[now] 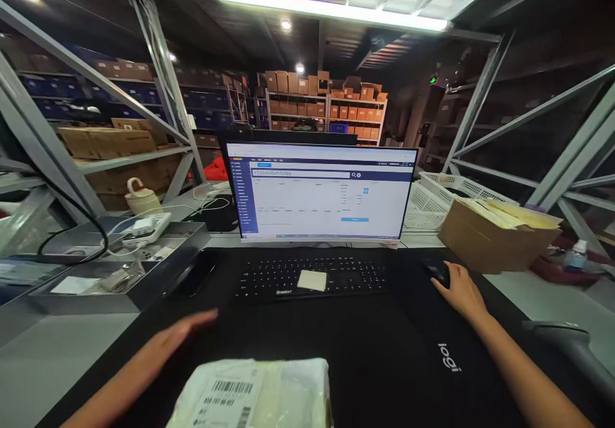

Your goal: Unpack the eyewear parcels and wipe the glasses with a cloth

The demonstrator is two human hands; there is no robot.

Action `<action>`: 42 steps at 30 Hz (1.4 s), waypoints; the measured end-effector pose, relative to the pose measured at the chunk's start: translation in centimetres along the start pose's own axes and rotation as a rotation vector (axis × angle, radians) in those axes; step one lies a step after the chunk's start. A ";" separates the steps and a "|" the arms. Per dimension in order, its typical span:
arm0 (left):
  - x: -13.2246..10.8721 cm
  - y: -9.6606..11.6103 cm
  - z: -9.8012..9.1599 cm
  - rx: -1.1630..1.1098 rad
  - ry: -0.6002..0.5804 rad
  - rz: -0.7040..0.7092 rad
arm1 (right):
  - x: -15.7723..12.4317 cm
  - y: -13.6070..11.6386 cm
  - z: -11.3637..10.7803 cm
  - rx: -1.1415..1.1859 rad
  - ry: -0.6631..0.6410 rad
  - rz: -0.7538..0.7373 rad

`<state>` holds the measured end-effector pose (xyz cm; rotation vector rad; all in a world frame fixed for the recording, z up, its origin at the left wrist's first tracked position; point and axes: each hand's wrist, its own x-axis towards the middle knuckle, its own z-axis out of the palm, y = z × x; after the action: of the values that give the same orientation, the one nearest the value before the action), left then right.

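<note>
My right hand (460, 289) lies over a black mouse (436, 270) on the black desk mat (384, 351), fingers curved around it. My left hand (185, 330) hovers flat and open above the mat, left of a white plastic parcel (257, 393) with a barcode label at the near edge. Ahead sits a black keyboard (312, 277) with a small pale note (312, 280) lying on its keys. Behind the keyboard a monitor (319, 188) shows a software page with a search field.
A grey tray (158, 268) of small items and cables sits at the left. A cardboard box (494, 236) and white baskets (461, 188) stand at the right. A barcode scanner (567, 345) rests near the right edge. Metal shelving with cartons surrounds the desk.
</note>
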<state>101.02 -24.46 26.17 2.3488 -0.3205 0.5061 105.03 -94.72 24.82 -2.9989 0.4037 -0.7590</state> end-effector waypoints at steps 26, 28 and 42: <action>2.9 0.6 7.0 0.307 -0.003 0.030 | -5.6 -30.0 -2.0 0.468 -0.053 -0.476; 3.1 0.1 7.2 0.307 -0.005 0.052 | -5.5 -29.7 -2.1 0.468 -0.047 -0.474; 4.0 -3.2 8.3 0.332 0.035 0.150 | -0.2 -19.6 -4.9 0.246 -0.024 -0.320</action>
<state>107.98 -28.14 20.44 2.6443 -0.4260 0.7190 107.36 -75.52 30.71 -2.8639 -0.1659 -0.7264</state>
